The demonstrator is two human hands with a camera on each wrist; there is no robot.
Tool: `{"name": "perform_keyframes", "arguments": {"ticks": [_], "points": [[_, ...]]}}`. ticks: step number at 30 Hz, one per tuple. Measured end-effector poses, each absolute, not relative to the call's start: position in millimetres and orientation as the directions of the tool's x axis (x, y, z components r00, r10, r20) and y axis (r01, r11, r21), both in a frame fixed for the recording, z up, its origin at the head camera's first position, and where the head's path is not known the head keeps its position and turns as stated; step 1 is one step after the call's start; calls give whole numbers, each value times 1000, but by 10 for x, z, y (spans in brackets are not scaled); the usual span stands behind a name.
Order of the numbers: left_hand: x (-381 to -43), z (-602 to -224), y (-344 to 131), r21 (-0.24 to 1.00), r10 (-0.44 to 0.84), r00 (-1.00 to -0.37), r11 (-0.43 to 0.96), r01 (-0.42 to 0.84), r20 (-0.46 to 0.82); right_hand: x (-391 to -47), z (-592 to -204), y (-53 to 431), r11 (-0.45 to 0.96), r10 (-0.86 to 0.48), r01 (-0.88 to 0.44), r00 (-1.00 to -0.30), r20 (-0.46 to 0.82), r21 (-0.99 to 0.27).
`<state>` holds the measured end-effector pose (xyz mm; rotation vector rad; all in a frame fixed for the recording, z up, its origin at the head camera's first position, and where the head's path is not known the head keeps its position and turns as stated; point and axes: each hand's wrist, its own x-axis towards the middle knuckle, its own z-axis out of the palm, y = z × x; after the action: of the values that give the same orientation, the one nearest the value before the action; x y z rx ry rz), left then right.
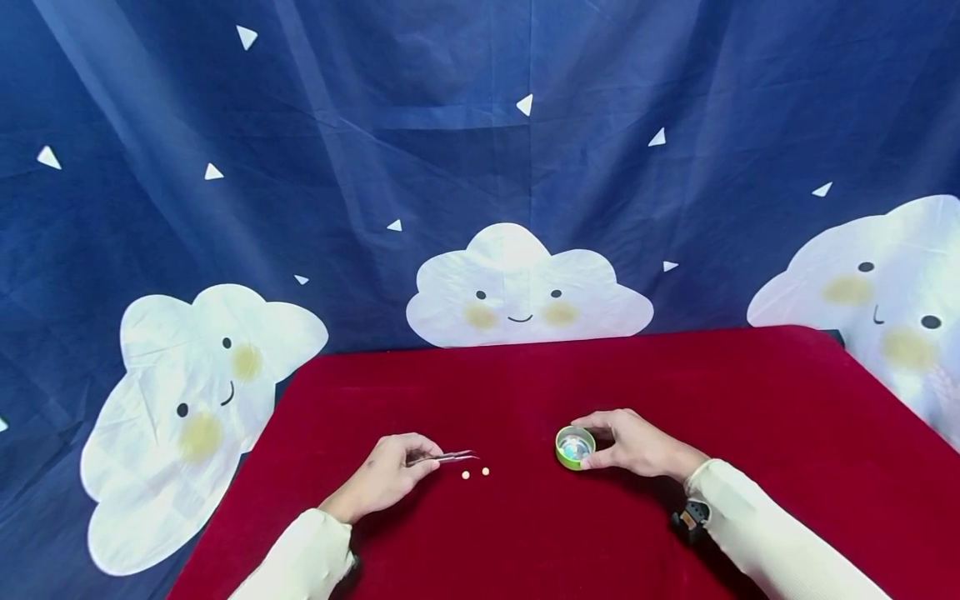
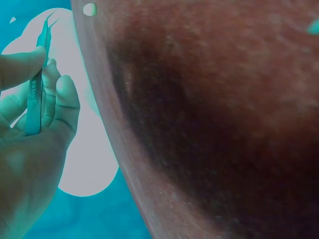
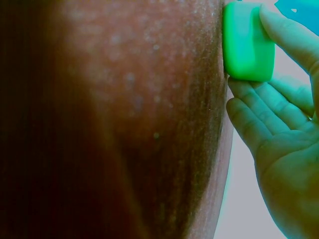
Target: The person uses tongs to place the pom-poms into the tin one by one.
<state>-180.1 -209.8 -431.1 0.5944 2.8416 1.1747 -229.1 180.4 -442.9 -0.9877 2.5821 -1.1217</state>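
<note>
My left hand (image 1: 387,472) pinches a pair of fine-tipped metal tweezers (image 1: 450,457) between thumb and fingers, with the tips pointing right. In the left wrist view the tweezers (image 2: 36,94) run up along the fingers, their two points slightly apart. Just beyond the tips, two small pale round pieces (image 1: 466,475) lie on the red cloth; one pale piece (image 2: 89,9) shows in the left wrist view. My right hand (image 1: 633,444) holds a small round green tin (image 1: 567,461) by its sides, thumb nearest me. The tin's silvery inside faces up. Its green wall (image 3: 249,42) fills the right wrist view's top.
A red cloth (image 1: 525,550) covers the table. Behind it hangs a dark blue curtain (image 1: 450,158) printed with white smiling clouds and small triangles. A dark band with a device (image 1: 690,518) sits at my right wrist.
</note>
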Motion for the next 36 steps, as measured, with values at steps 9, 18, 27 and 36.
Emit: {"name": "perform_keyframes", "arguments": {"ticks": [9, 18, 27, 36], "points": [[-1725, -4372, -2198, 688, 344, -930, 646, 332, 127, -2286, -4421, 1793, 495, -630, -497, -770, 100, -712], [-1679, -4384, -2260, 683, 327, -942, 673, 284, 69, -2294, -4419, 1797, 520, -624, -504, -776, 96, -690], [-1668, -4392, -2269, 676, 340, -939, 679, 286, 55, -2282, -4410, 1794, 504, -628, -498, -772, 96, -706], [-1665, -4363, -2284, 652, 366, -928, 688, 320, 69, -2278, -4406, 1799, 500, -631, -498, -770, 96, -708]]}}
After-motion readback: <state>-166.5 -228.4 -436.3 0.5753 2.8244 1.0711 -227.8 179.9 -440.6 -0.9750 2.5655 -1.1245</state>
